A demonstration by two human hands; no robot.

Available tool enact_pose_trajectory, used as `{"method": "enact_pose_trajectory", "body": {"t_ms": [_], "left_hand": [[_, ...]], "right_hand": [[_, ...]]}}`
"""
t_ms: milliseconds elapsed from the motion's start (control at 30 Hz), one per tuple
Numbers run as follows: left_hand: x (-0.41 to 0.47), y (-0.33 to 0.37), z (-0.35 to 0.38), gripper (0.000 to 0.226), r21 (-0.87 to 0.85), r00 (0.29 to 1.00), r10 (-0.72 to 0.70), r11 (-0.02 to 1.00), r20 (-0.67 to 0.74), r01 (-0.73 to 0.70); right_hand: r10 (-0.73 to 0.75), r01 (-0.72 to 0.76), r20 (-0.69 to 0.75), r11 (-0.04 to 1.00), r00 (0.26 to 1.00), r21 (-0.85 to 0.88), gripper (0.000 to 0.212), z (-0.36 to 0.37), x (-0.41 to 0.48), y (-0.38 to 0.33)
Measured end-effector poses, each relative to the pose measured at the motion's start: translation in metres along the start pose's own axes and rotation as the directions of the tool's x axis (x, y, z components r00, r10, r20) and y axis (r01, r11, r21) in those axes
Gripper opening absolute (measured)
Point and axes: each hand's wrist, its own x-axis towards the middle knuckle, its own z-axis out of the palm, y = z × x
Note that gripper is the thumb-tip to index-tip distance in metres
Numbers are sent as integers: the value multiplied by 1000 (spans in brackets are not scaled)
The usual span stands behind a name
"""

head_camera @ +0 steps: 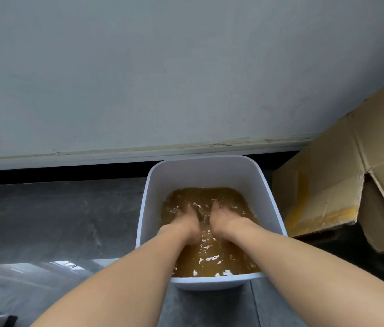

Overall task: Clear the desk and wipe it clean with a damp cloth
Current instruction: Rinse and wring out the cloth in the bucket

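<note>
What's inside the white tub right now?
The tub holds murky brown water, with the left hand and right hand plunged in past the knuckles. Water covers the fingers, so any cloth they hold cannot be seen.

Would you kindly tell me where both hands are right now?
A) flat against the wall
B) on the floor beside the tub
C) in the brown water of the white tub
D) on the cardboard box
C: the left hand and right hand both dip below the surface of the brown water inside the white tub.
</note>
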Motion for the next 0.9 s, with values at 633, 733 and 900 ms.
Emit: {"method": "enact_pose_trajectory", "body": {"t_ms": [633, 733, 900], "left_hand": [[-22, 18, -30, 39, -804, 948, -10, 526, 319, 276], [-30, 23, -35, 39, -764, 927, 27, 574, 375, 293], [-18, 15, -25, 17, -725, 974, -110, 653, 196, 220]], "right_hand": [[188, 115, -374, 747, 908, 655, 40, -8, -10, -26], [176, 93, -379, 799, 909, 594, 40, -14, -3, -12], [-6, 78, -267, 963, 964, 257, 37, -12, 1, 5]]}}
